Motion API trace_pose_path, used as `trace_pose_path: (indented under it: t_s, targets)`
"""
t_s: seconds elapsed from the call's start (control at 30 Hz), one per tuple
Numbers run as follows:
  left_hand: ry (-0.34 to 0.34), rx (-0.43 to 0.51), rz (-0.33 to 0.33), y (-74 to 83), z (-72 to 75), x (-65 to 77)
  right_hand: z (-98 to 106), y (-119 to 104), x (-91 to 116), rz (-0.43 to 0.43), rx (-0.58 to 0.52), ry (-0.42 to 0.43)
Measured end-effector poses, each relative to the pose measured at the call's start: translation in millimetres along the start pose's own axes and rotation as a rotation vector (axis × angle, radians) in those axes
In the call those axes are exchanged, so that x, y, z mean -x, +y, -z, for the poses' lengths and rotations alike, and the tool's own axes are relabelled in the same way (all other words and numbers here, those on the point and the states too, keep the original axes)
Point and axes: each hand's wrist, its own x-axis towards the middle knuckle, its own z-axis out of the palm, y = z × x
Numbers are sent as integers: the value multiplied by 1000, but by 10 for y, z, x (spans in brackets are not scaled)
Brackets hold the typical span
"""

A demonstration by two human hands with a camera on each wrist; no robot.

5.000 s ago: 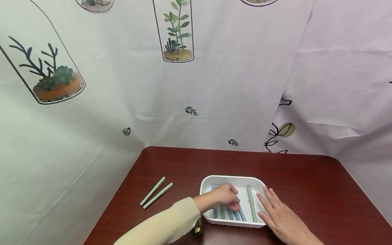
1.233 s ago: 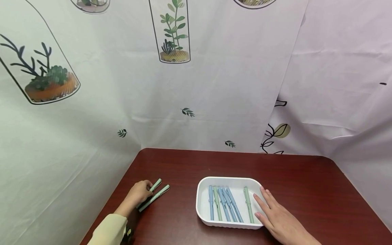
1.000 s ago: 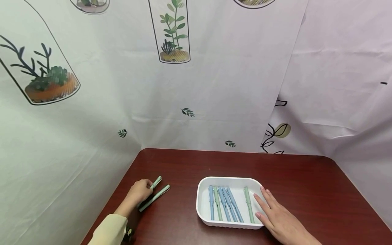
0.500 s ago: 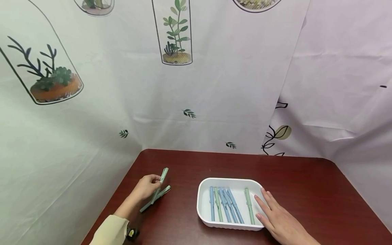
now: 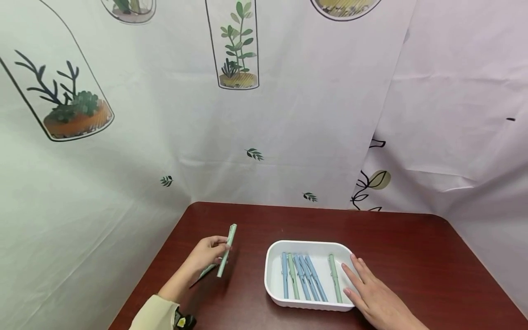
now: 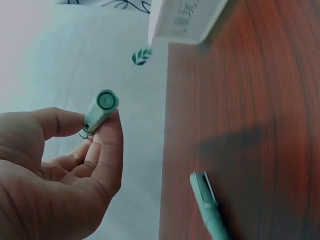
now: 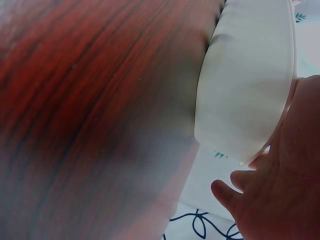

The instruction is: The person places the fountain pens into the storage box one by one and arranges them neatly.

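Between thumb and fingers, my left hand [image 5: 208,253] pinches a light green pen [image 5: 227,250], held tilted above the table left of the tray. In the left wrist view the end of this pen [image 6: 106,101] points at the camera. A second green pen [image 6: 207,207] lies on the table below, partly hidden by the hand in the head view. My right hand [image 5: 377,293], fingers straight and spread, rests against the right rim of a white tray [image 5: 270,279]. Inside the tray several blue pens [image 5: 285,275] and a green pen [image 5: 293,275] lie side by side, with another green pen [image 5: 335,278] apart at the right.
The dark red wooden table [image 5: 247,215] reaches back to a pale printed curtain [image 5: 288,114]. A curtain also hangs along the left side. A black strap device [image 5: 184,321] sits at the left wrist.
My left hand has left the tray, gone to the two green pens at the left, and picked one up. It has since lifted and moved rightward with it. The right hand stays at the tray.
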Motion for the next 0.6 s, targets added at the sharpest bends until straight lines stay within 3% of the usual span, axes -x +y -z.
trace_pose_path:
  t_s: [0.33, 0.6]
  targets:
    - [-127, 140, -45, 32, -185, 43, 22, -17, 1, -29, -12, -34]
    - [-146, 229, -54, 66, -383, 42, 8, -25, 7, -15, -1, -11]
